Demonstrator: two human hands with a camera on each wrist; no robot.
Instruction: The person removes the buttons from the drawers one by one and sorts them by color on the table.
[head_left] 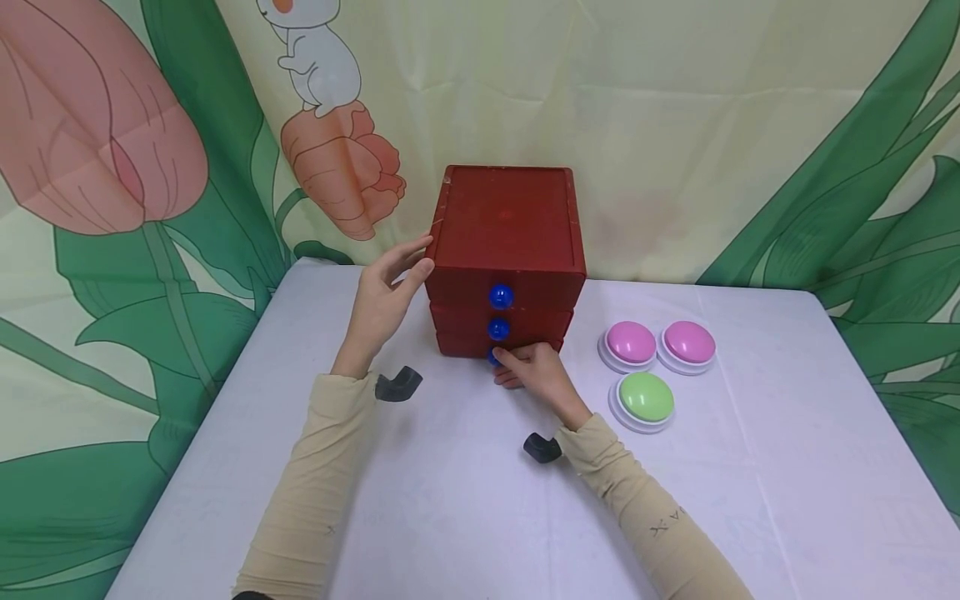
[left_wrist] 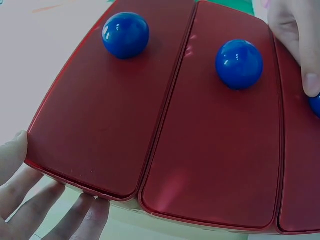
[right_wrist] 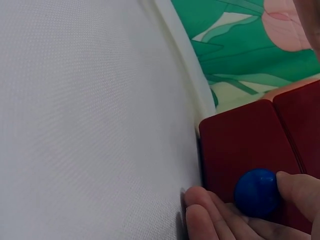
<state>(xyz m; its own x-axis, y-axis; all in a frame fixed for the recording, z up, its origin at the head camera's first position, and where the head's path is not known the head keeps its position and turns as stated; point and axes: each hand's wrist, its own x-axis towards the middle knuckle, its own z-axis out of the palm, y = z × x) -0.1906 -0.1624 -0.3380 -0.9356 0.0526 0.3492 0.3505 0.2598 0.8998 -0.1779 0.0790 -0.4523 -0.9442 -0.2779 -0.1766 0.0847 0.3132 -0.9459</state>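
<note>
A dark red cabinet (head_left: 506, 218) with three stacked drawers stands at the back of the table, each drawer front bearing a round blue knob. My left hand (head_left: 381, 307) rests against the cabinet's upper left side, fingers fairly straight along the side and the thumb by the front edge. Down at the lowest drawer, my right hand (head_left: 543, 377) pinches the bottom drawer knob (right_wrist: 256, 192), thumb on one side and fingers under it. The top knob (left_wrist: 125, 35) and middle knob (left_wrist: 239, 64) are untouched. All three drawer fronts look closed.
To the right of the cabinet sit two pink push buttons (head_left: 631, 342) and a green push button (head_left: 646, 397) on white bases. The white-covered table (head_left: 465, 500) meets a printed cloth backdrop (head_left: 637, 150) behind. Black wrist-camera pieces (head_left: 399, 384) jut out by both cuffs.
</note>
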